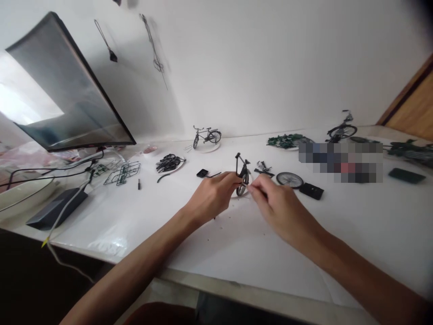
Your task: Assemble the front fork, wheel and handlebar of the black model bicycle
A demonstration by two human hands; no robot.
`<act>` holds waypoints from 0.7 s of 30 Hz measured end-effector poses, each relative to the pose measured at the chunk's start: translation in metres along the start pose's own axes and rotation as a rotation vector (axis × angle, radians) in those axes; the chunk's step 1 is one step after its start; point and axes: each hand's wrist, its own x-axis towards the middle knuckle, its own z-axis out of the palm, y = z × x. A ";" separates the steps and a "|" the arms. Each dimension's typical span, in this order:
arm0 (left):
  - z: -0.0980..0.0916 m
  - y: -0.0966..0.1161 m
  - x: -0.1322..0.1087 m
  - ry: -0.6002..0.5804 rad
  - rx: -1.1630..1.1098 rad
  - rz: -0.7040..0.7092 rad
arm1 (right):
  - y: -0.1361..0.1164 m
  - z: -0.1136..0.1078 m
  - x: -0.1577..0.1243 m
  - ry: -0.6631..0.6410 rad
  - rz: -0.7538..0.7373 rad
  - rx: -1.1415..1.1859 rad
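A small black model bicycle frame (242, 171) with one wheel stands upright at the middle of the white table (355, 225). My left hand (211, 196) pinches its lower part from the left. From the right, my right hand (279, 205) has its fingers pressed together at the frame's wheel; whether they hold anything is too small to tell. A loose spoked wheel (290, 179) lies just right of my hands.
A finished model bicycle (207, 136) stands on a white disc at the back, another (342, 129) at the far right. Black parts on a plate (169, 163), green sprues (122, 173), green parts (286, 141), a tilted monitor (67, 90), cables and a dark box (54, 207) sit left.
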 end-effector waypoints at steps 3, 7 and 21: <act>-0.001 0.000 0.002 -0.014 -0.142 -0.079 | 0.003 0.000 -0.002 -0.031 -0.259 -0.343; -0.004 0.002 0.001 -0.001 -0.186 -0.057 | -0.001 -0.002 -0.004 -0.031 -0.342 -0.501; 0.004 0.000 0.001 0.024 -0.131 -0.062 | 0.002 0.005 0.005 -0.071 0.025 -0.081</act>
